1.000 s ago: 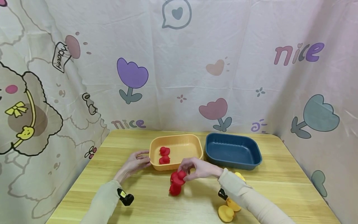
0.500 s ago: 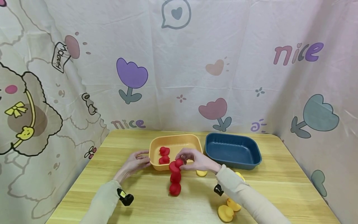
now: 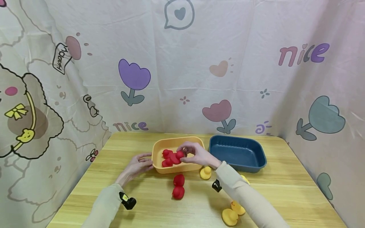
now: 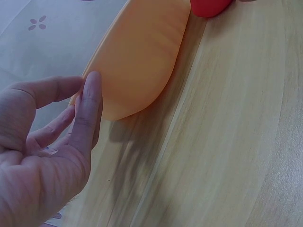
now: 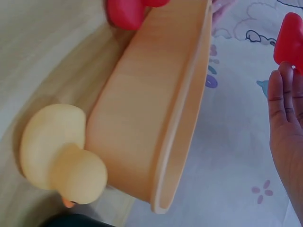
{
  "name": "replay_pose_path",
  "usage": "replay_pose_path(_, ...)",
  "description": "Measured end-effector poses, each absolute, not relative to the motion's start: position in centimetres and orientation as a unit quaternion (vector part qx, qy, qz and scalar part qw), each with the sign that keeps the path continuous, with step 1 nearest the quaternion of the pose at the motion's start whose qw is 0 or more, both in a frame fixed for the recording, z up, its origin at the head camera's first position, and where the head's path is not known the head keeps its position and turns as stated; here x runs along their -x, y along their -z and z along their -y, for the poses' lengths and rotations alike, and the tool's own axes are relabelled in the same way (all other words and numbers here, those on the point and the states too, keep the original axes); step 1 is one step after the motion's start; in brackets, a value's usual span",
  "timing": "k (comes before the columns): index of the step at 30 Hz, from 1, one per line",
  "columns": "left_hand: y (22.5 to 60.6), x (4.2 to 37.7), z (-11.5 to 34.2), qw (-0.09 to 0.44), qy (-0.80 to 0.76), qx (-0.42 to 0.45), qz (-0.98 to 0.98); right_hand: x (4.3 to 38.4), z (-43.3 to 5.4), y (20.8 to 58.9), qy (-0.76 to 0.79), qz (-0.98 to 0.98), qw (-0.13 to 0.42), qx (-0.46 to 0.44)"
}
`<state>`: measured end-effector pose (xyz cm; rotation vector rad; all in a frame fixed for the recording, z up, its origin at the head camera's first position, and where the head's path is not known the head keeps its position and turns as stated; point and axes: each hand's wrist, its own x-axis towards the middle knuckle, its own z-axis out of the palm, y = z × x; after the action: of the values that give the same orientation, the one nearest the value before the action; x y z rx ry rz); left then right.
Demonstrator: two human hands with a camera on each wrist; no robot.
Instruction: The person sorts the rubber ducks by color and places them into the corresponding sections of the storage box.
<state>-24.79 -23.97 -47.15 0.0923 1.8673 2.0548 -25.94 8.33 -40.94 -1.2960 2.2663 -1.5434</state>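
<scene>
My right hand [image 3: 196, 155] pinches a red rubber duck [image 3: 175, 157] inside the yellow bin [image 3: 194, 144], low over the bin's left half. Beneath and beside it in the bin are two more red ducks [image 3: 167, 154]. At the bin's left end, my left hand [image 3: 138, 165] touches the outside with fairly straight fingers; in the left wrist view, fingertips [image 4: 94, 80] rest against the wall by the rim. In front of the bin, two red ducks [image 3: 178, 192] sit one behind the other. The right wrist view shows my raised hand [image 5: 289, 109] with the red duck at its fingertips.
A dark blue bin [image 3: 238, 167] stands right of the yellow one. One yellow duck [image 3: 205, 173] sits by the yellow bin's front right corner. More yellow ducks [image 3: 230, 217] lie near my right sleeve, one partly hidden behind it. A printed cloth hangs behind the wooden table [image 3: 142, 202].
My right hand lifted a red duck from the group in front and carried it up over the rim into the yellow bin. My left hand stayed at the bin's left end.
</scene>
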Motion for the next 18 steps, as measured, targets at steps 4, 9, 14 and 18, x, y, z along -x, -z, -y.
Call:
replay_pose_path(4,47.2,24.8,24.0,0.181,-0.73,-0.034,-0.659,26.6,-8.0,40.5,0.515,-0.75,0.047,0.411)
replay_pose_path(9,47.3,24.9,24.1,0.18,-0.731,-0.035,-0.658,27.6,-7.8,40.3,0.513,-0.766,0.048,0.384)
replay_pose_path(14,47.3,24.8,24.0,0.179,-0.733,-0.032,-0.656,28.5,-7.5,40.3,0.511,-0.777,0.053,0.364)
replay_pose_path(18,47.2,24.8,24.0,0.18,-0.732,-0.03,-0.657,29.3,-7.2,40.5,0.502,-0.792,0.058,0.343)
